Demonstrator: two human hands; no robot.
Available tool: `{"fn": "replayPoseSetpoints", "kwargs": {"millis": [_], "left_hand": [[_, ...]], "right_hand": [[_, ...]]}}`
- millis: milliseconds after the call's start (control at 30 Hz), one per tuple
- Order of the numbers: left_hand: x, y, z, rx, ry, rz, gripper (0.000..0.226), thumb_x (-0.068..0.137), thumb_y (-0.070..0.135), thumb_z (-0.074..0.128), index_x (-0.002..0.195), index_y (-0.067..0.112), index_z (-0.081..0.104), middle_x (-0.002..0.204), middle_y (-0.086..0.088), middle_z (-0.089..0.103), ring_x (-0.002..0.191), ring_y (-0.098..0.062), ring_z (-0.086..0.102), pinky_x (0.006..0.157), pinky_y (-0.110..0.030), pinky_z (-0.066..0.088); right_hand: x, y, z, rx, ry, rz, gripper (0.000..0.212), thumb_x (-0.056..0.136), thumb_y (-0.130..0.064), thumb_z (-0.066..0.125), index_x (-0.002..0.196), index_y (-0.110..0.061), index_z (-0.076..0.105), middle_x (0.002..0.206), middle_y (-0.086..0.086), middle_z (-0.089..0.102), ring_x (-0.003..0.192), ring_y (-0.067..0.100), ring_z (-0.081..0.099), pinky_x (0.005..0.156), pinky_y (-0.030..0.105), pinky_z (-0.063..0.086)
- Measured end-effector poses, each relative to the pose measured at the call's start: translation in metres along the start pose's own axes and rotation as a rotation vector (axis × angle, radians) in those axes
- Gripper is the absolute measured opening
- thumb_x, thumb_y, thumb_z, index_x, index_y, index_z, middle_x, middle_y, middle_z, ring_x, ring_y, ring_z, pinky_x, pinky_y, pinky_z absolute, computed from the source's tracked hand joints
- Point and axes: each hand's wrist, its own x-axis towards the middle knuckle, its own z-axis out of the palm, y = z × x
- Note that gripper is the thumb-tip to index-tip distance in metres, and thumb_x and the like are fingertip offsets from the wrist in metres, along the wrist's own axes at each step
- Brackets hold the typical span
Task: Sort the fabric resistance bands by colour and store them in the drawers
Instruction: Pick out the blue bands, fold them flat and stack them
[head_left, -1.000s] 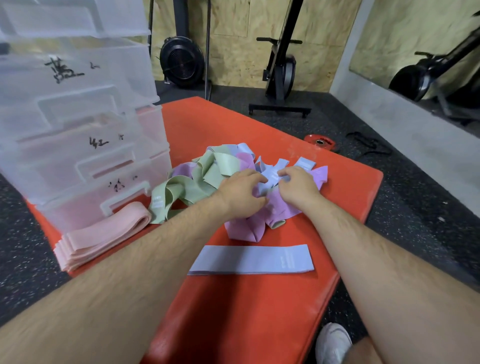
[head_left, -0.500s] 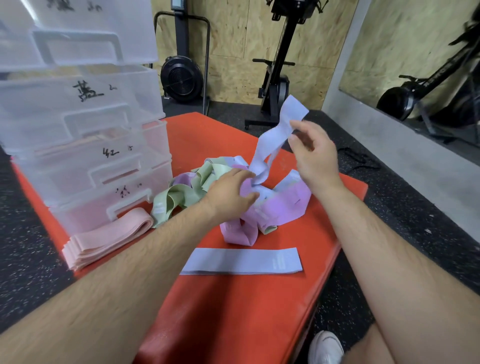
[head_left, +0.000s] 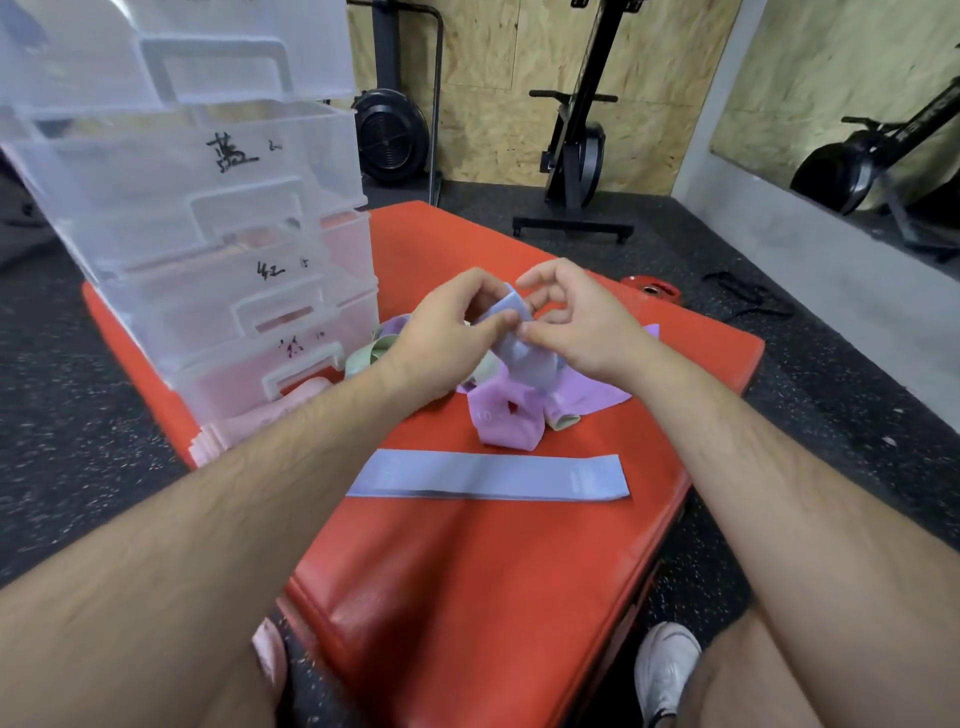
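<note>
Left hand and right hand pinch one pale blue fabric band in curled fingers, above the lilac band pile. Another flat blue band lies on the red padded bench.

Handwritten black marker on clear drawer fronts:
- upper drawer: character "蓝", small mark beside it, looks like "2", not certain.
- middle drawer: character "红", then "15".
- lower drawer: smeared character, possibly "紫", too blurred to confirm; small number to its right, looks like "10".

Purple band in pile on surface: pale printed "10" near fold.

Flat blue band: faint printed patch near right end, unreadable.
</note>
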Motion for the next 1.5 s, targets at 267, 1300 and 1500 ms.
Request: {"fn": "replayPoseSetpoints", "kwargs": {"millis": [267, 1300, 1500], "left_hand": [[-0.011, -0.005, -0.038, -0.111, 0.190, -0.154, 0.009, 0.092, 0.016, 0.066, 0.085, 0.017, 0.061, 0.077, 0.001, 0.061, 0.068, -0.010, 0.057, 0.059, -0.026, 0.051], [-0.101, -0.083, -0.080, 0.662, -0.243, -0.193, 0.017, 0.083, 0.005, 0.065, 0.094, 0.017, 0.062, 0.073, 0.007, 0.051, 0.077, -0.022, 0.053, 0.062, -0.026, 0.034], [-0.104, -0.094, -0.083, 0.819, -0.309, -0.015, 0.026, 0.073, 0.025, 0.052, 0.090, 0.013, 0.067, 0.089, -0.005, 0.057, 0.093, -0.033, 0.056, 0.081, -0.037, 0.046]], "right_hand": [[-0.003, 0.011, 0.023, -0.423, -0.181, 0.050, 0.022, 0.083, -0.027, 0.075, 0.086, -0.029, 0.054, 0.079, -0.004, 0.060, 0.073, 0.020, 0.057, 0.068, 0.036, 0.047], [-0.062, 0.060, -0.011, -0.778, -0.435, 0.344, 0.022, 0.082, -0.024, 0.077, 0.101, -0.027, 0.067, 0.081, -0.015, 0.056, 0.073, 0.007, 0.054, 0.064, 0.028, 0.041], [-0.067, 0.060, -0.009, -0.896, -0.425, 0.315, 0.036, 0.080, -0.033, 0.076, 0.115, -0.029, 0.065, 0.107, -0.004, 0.060, 0.094, 0.017, 0.059, 0.082, 0.030, 0.048]]}}
